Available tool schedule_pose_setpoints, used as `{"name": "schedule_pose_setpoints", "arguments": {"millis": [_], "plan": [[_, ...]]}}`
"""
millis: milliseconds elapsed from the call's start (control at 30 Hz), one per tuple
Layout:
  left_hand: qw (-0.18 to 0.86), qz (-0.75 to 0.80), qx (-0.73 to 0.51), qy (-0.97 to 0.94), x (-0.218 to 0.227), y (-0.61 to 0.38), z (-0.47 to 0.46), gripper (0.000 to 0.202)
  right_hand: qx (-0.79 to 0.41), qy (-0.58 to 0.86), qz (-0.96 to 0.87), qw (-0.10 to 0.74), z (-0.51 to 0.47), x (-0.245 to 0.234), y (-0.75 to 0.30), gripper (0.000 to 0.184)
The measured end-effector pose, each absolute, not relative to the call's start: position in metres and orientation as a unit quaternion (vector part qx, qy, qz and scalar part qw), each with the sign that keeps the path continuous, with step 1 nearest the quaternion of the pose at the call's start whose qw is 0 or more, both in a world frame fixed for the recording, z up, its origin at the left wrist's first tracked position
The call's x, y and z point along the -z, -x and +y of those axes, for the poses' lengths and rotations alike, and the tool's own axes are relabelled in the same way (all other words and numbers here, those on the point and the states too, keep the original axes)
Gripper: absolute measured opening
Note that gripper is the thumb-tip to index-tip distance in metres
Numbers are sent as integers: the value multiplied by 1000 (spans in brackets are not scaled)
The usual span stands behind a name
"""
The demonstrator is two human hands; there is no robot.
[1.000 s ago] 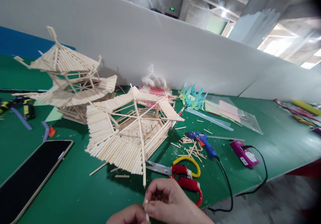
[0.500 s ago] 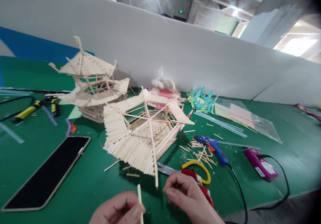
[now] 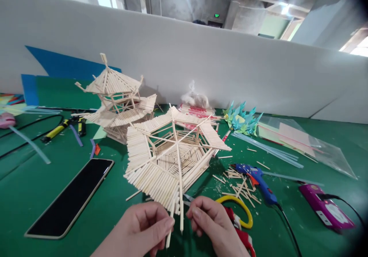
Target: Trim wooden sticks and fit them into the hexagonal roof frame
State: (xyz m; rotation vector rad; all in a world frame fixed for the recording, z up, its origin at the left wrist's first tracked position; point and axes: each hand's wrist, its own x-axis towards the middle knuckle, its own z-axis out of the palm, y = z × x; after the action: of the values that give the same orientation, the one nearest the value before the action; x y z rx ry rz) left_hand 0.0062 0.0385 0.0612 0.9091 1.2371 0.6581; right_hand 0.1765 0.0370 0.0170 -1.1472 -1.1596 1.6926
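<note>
My left hand (image 3: 140, 226) pinches a thin wooden stick (image 3: 168, 241) between thumb and fingers. The stick's upper end overlaps the near edge of the hexagonal stick roof (image 3: 156, 182); whether they touch I cannot tell. A longer rib (image 3: 181, 211) of that roof juts toward me between my hands. My right hand (image 3: 211, 222) is closed, fingers curled against the thumb, to the right of this rib; anything inside its fingers is hidden. Scissors with yellow and red handles (image 3: 248, 211) lie partly under my right hand, blades pointing toward the roof.
A tiered stick pagoda (image 3: 115, 107) stands behind on the left. A phone (image 3: 71, 199) lies at left. On the right are loose stick pieces (image 3: 241, 186), a blue glue gun (image 3: 258, 180) with its cable, a purple box (image 3: 326, 207) and a teal paper piece (image 3: 241, 119).
My left hand has moved forward and right, bringing its stick up to the roof's near edge. The right hand stays close to the same spot, still curled. The camera view has shifted left.
</note>
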Motion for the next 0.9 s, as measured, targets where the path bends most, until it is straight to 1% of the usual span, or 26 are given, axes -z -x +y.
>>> {"name": "schedule_pose_setpoints", "arguments": {"millis": [100,300,467,900], "plan": [[665,568,-267,-405,-61,-8,41,27,-673,435,-452,392,40,-18,-174,43],[674,571,-255,-393,-59,-10,42,27,-693,400,-451,396,43,-16,-173,39],[680,575,-258,-374,-57,-12,41,29,-703,385,-439,406,44,-16,-172,38],[692,570,-275,-348,-56,-12,38,30,-701,389,-446,399,43,-13,-174,37]]}}
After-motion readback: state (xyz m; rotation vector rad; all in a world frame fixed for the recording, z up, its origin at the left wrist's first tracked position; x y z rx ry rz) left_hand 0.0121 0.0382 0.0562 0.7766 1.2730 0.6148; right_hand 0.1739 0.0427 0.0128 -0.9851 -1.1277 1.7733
